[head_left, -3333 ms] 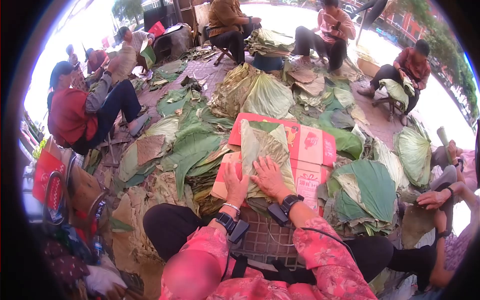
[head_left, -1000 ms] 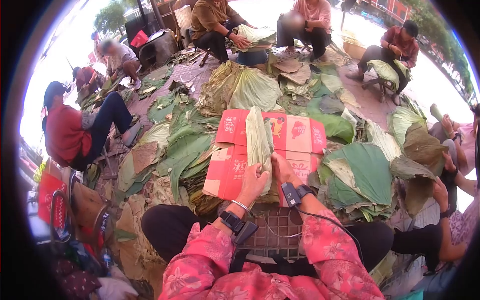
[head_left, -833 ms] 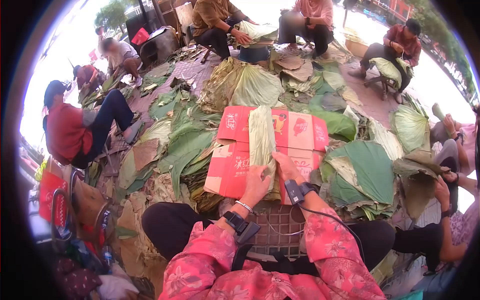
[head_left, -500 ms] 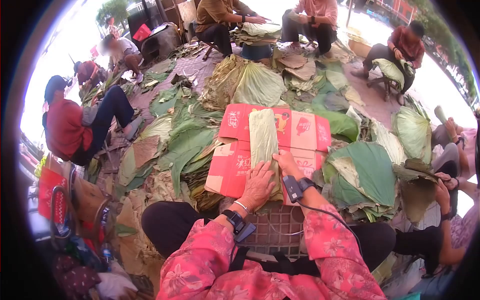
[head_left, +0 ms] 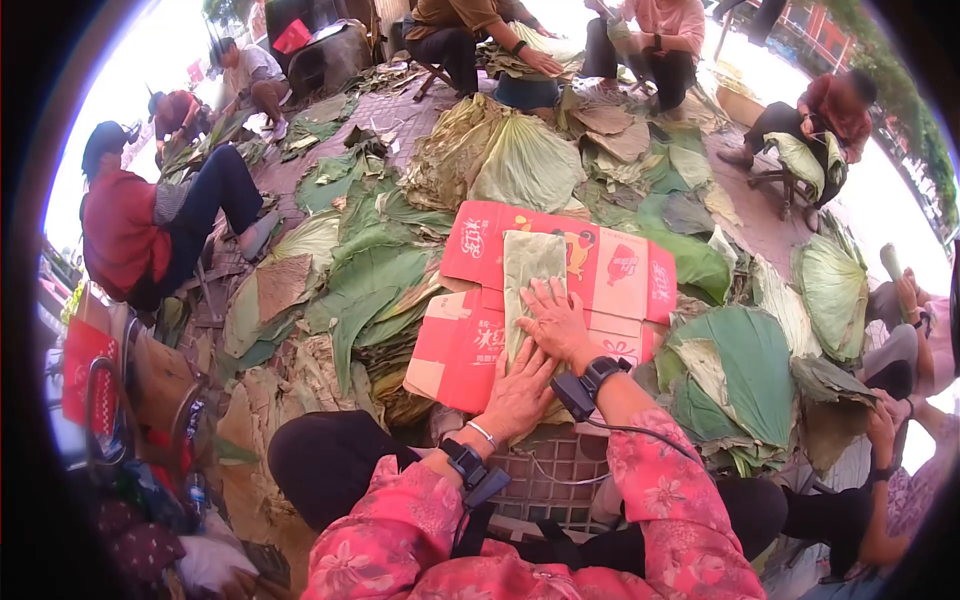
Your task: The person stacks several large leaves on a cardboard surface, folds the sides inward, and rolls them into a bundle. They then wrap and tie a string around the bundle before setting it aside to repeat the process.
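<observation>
Both hands lie flat, fingers spread, on the folded leaf atop the cardboard: right hand at twelve o'clock of the left hand.

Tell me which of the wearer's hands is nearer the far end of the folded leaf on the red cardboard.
Right. The right hand lies flat on the folded leaf about midway up; the left hand presses its near end, closer to the body.

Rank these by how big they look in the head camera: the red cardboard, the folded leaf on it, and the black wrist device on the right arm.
1. Red cardboard, clearly the largest.
2. Folded leaf, a narrower strip lying on the cardboard under both hands.
3. Black wrist device, smallest, though it sits nearer the camera.
</observation>
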`<state>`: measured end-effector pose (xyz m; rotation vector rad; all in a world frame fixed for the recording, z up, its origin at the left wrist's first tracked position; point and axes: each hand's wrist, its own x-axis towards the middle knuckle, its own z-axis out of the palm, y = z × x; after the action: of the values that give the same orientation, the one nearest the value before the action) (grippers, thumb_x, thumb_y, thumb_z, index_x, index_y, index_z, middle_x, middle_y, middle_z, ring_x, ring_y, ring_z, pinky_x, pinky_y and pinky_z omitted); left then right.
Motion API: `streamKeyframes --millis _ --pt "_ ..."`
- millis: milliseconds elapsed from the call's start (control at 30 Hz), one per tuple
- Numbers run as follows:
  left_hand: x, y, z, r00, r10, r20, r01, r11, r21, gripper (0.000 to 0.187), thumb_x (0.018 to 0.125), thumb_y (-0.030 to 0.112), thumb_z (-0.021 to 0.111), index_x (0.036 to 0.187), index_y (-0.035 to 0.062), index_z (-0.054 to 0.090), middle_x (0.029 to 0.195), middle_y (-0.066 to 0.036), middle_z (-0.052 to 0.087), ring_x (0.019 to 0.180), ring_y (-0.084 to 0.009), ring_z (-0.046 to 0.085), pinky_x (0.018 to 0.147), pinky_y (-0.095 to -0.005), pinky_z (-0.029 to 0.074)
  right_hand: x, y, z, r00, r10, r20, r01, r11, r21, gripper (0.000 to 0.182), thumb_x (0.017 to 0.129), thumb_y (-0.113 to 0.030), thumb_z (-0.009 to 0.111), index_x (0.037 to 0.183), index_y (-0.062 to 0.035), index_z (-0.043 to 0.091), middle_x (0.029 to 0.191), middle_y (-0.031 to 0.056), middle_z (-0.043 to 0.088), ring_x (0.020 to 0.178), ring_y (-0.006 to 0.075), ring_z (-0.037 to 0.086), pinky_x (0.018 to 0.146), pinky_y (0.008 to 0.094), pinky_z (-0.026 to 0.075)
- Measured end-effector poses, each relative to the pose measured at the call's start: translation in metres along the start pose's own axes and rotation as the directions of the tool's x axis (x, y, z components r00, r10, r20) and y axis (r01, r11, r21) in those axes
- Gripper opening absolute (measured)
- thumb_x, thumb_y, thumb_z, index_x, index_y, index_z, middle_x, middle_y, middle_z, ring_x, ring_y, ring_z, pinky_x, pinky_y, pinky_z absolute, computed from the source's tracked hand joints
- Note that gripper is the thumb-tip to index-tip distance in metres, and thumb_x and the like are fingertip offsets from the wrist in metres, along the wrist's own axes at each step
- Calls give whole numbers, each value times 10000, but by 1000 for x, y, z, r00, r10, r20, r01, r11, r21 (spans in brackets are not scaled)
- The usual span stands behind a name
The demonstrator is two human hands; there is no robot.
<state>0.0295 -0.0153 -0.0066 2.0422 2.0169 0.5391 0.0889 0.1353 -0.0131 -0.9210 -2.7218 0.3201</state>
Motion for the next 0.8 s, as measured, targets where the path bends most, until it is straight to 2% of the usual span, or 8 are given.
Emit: streamKeyframes --millis 267,433,467,533,600,667,733,800 --pt "-3 -2 2 998 -11 55 11 1000 -1 589 849 262 475 1393 136 289 1472 -103 195 1378 -289 106 1025 -586 136 -1 7 18 999 31 28 -31 999 17 550 892 -480 395 1370 -212 342 1463 33 242 1363 275 149 1047 539 112" --pt "-2 -4 8 1000 7 -20 -7 999 -35 551 871 332 463 1364 126 328 1460 -88 227 1371 -292 127 1021 -603 145 -33 -2 -2 992 -3 -130 35 969 243 444 892 -343 464 1246 -75 478 1334 162 417 1258 334 344 1026 428 262" --pt "0 -5 9 999 14 -50 -15 1000 -23 548 875 340 457 1363 127 330 1456 -85 238 1370 -292 133 1019 -603 152 -46 -8 0 921 -49 -386 156 956 250 317 824 -270 555 1031 -32 566 1080 160 562 1037 331 499 884 417 378" --pt "-2 -10 13 999 16 -49 -15 1000 14 513 883 365 448 1336 136 376 1443 -70 276 1365 -280 158 1017 -600 164 -84 -27 -28 928 -105 -359 258 873 414 178 784 -204 586 861 -44 574 875 134 574 849 323 538 730 393 439" --pt "-2 -16 18 998 52 -45 -49 997 60 496 884 383 448 1314 139 409 1436 -68 290 1363 -269 168 1019 -596 163 -128 -44 -39 899 -304 -316 418 811 409 128 740 -158 607 740 -54 532 731 109 531 715 305 531 605 367 443" --pt "-2 -11 15 997 12 -72 -14 999 -30 477 880 398 456 1281 139 454 1423 -61 317 1355 -257 191 1029 -584 149 -180 -48 -37 818 -575 15 526 758 385 129 726 -163 604 715 -64 521 709 97 531 695 291 540 568 355 443" --pt "-1 -11 13 999 3 -53 -6 999 -50 476 878 403 460 1274 139 463 1417 -60 328 1353 -253 198 1034 -581 140 -235 -41 -13 778 -589 220 479 782 400 132 688 -159 619 730 -64 538 726 94 526 740 286 543 647 351 450" --pt "2 -13 13 998 -19 -60 13 994 -108 422 884 384 458 1228 148 515 1392 -53 371 1332 -248 240 1019 -552 173 -274 -10 28 795 -473 379 452 879 149 215 707 -221 619 829 -51 569 835 91 568 837 266 552 738 381 444"
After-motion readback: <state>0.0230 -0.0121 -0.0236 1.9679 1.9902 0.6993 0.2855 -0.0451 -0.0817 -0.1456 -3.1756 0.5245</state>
